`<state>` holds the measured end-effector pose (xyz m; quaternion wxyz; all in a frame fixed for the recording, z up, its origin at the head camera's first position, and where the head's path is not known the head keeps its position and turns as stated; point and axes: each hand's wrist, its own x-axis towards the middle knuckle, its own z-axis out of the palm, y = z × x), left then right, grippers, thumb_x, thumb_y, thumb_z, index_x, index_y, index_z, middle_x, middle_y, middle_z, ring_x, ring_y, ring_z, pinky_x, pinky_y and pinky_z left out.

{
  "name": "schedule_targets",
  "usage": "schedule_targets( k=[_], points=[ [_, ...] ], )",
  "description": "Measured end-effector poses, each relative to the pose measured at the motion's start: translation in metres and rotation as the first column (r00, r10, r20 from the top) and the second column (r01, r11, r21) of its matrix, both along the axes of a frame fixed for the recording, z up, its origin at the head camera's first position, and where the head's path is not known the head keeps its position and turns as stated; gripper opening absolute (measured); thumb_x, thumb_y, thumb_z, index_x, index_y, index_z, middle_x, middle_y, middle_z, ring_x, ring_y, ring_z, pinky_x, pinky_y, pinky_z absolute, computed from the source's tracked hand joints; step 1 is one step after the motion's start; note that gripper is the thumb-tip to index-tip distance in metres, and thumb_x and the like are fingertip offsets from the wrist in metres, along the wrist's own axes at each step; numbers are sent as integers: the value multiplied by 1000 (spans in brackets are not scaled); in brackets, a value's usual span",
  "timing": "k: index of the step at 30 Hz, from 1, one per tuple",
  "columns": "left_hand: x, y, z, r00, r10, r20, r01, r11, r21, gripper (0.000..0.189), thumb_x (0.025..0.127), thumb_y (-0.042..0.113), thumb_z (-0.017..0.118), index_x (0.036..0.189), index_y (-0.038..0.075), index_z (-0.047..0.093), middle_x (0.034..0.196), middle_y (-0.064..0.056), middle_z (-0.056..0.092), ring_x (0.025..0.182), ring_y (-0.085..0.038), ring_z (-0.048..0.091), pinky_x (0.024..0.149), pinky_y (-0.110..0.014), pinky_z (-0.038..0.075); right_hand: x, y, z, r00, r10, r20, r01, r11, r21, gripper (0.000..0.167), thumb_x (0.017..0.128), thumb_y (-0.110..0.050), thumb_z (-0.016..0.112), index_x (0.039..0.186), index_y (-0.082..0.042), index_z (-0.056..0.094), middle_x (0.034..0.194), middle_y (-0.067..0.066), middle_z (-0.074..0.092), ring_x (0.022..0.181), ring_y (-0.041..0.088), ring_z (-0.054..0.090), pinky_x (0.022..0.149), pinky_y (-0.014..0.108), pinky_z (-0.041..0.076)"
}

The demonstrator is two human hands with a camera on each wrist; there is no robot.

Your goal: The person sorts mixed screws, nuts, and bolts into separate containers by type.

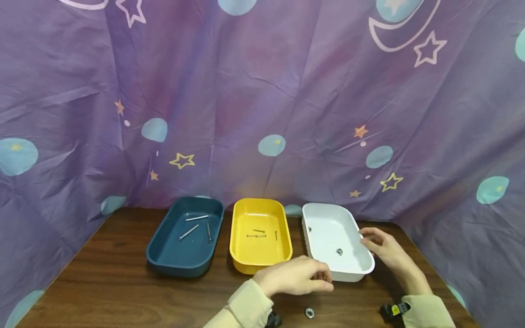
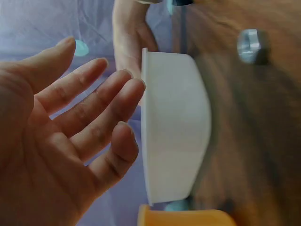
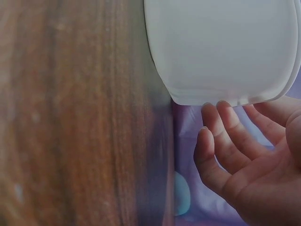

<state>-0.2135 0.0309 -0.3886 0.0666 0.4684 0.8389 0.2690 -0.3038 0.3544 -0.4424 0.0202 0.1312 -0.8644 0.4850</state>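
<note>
My right hand (image 1: pixel 387 250) holds the white tray (image 1: pixel 334 275) at its right rim. In the right wrist view its fingertips touch the tray's outer wall, and the thumb lies at the rim. My left hand (image 1: pixel 297 276) hovers before the tray's front left corner with loosely bent fingers and nothing in them, as the left wrist view (image 2: pixel 70 127) also shows. A metal hex nut (image 1: pixel 309 313) lies on the wooden table just in front of it. Inside the white tray are two small nuts, one near the middle (image 1: pixel 339 251) and one by the left wall (image 1: pixel 309 229).
Left of the white tray stands a yellow tray (image 1: pixel 262 264) with several small screws (image 1: pixel 256 236). Farther left, a dark blue tray (image 1: pixel 180 269) holds three longer bolts (image 1: pixel 188 232). A purple patterned cloth (image 1: pixel 229 114) hangs behind the table (image 1: pixel 102 282).
</note>
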Motion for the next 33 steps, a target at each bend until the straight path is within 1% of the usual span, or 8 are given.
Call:
schedule_targets(
  k=[3,6,11,13,16,20,25,33],
  points=[
    [6,-4,-12,1000,7,26,-7,1000,-21,16,97,32,63,102,18,68,86,18,62,76,10,53,70,-8,41,0,-1,0,1000,6,-18,-6,1000,4,37,96,-11,63,125,8,53,100,22,64,82,13,61,68,29,50],
    [8,-4,-24,999,16,44,-13,997,-73,18,95,32,65,106,18,67,84,19,60,75,10,52,68,-9,41,1,0,-1,999,11,-44,-11,1000,3,35,95,-9,63,123,10,53,97,21,65,81,12,61,66,29,50],
    [8,-2,-35,993,51,103,-32,984,-178,22,92,33,69,109,19,67,79,17,57,71,6,51,65,-13,41,1,-1,-3,997,28,-70,-30,999,-26,33,94,-5,63,120,12,53,92,15,66,76,11,60,60,29,49],
    [9,-1,-37,991,73,111,-48,976,-211,23,89,34,72,108,21,67,78,17,56,71,4,50,65,-14,41,1,-1,-4,996,38,-78,-40,999,-31,32,94,-4,63,119,13,52,90,12,67,74,10,60,58,29,49],
    [10,-1,-41,993,89,72,-69,967,-247,25,85,35,76,105,22,67,76,17,54,73,4,48,67,-15,39,1,-1,-4,995,44,-89,-47,998,-37,31,94,-3,63,118,14,51,89,11,67,73,10,60,57,29,48],
    [11,0,-44,995,88,39,-75,960,-271,25,82,33,79,101,23,67,75,16,51,72,3,47,67,-14,37,1,-2,-4,994,43,-101,-47,998,-38,31,94,-3,63,118,14,52,89,12,66,73,10,60,57,28,47],
    [10,0,-48,997,74,27,-62,949,-308,24,80,33,81,96,25,65,76,16,50,73,2,45,69,-14,36,1,-2,-4,993,33,-112,-37,999,-33,30,94,-2,63,118,14,53,89,14,66,73,10,59,57,28,47],
    [9,-1,-53,997,70,26,-60,956,-289,23,80,31,82,91,25,63,75,15,49,72,2,44,70,-14,35,1,-2,-4,995,27,-101,-30,999,-24,31,94,-3,62,119,14,52,90,17,65,73,10,59,58,28,47]
  ],
)
